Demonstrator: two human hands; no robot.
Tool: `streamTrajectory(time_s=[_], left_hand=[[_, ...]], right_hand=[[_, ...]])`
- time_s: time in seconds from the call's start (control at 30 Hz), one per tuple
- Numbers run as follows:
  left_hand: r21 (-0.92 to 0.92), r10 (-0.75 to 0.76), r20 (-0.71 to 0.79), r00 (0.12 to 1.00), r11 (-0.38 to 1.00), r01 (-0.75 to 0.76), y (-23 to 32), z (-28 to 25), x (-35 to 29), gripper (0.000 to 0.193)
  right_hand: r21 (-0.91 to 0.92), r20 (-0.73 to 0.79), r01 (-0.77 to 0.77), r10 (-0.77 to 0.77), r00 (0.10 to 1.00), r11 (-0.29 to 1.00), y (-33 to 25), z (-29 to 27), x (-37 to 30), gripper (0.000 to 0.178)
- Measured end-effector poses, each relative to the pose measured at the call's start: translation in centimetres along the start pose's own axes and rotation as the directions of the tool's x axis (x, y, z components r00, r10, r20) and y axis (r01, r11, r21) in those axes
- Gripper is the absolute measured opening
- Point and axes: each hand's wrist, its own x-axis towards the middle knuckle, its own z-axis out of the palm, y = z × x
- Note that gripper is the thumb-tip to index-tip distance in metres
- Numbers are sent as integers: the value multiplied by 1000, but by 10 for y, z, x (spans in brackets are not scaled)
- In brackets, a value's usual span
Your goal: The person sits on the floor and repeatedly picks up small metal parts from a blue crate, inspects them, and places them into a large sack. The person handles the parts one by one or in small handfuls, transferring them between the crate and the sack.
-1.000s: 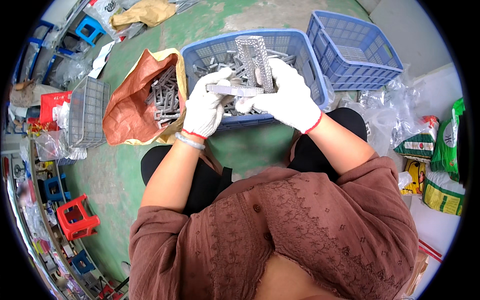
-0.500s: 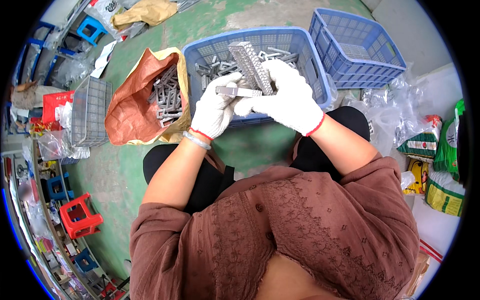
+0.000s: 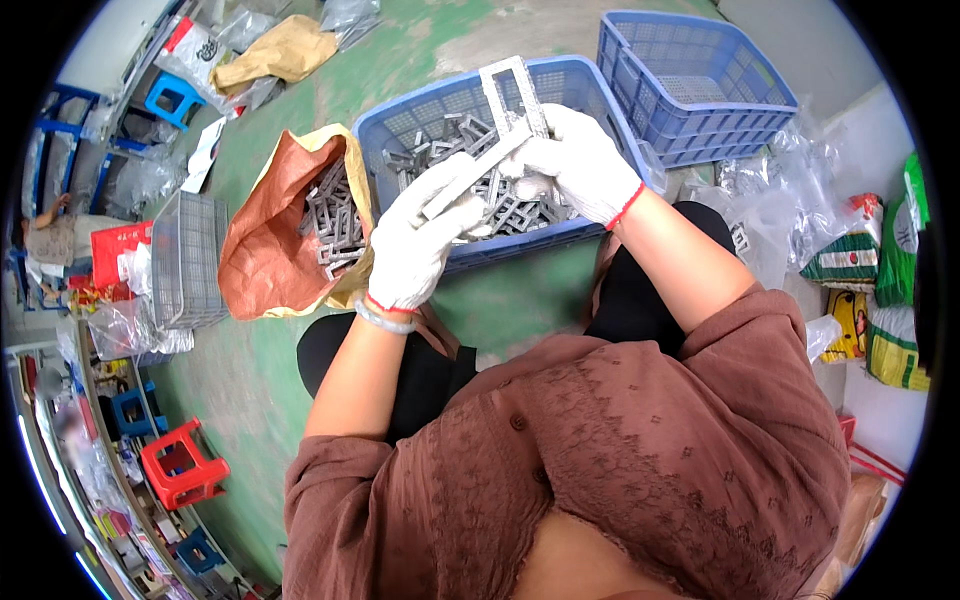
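My left hand (image 3: 415,235), in a white knit glove with a red cuff, is closed on a slim grey metal bar (image 3: 470,175) that slants up to the right. My right hand (image 3: 592,165), gloved alike, grips a rectangular open metal frame (image 3: 531,92) by its lower end, its far end pointing away from me. The bar's upper tip crosses in front of the frame's lower part. Both hands are above a blue plastic crate (image 3: 520,247) that holds many grey metal frames. Left of it, an orange-lined woven bag (image 3: 262,235) stands open with more such pieces inside.
Another blue crate (image 3: 690,145) stands at the back right. A grey crate (image 3: 190,260) is left of the bag. Clear plastic bags (image 3: 765,190) lie at the right, beside filled sacks (image 3: 840,255). A red stool (image 3: 185,465) and a blue stool (image 3: 173,97) stand at the left.
The frame in my right hand has turned so its opening now faces the view. The bar in my left hand has tilted from nearly level to a steep slant. My left hand moved slightly nearer.
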Motion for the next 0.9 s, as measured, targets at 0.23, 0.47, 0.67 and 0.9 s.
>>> streamTrajectory(time_s=[0.23, 0.47, 0.67, 0.9], left_hand=[[-264, -112, 108, 988, 955, 137, -7, 1, -3, 43], [-14, -166, 32, 986, 986, 167, -1, 15, -20, 35], [120, -54, 25, 998, 991, 51, 1, 22, -24, 38], [237, 75, 33, 997, 968, -81, -6, 23, -27, 48]], right_hand=[[114, 82, 25, -34, 996, 993, 7, -13, 7, 13], [142, 139, 2, -22, 990, 990, 25, -18, 13, 16], [111, 143, -10, -6, 990, 994, 27, -17, 15, 21], [56, 158, -12, 3, 987, 998, 31, -17, 15, 20]])
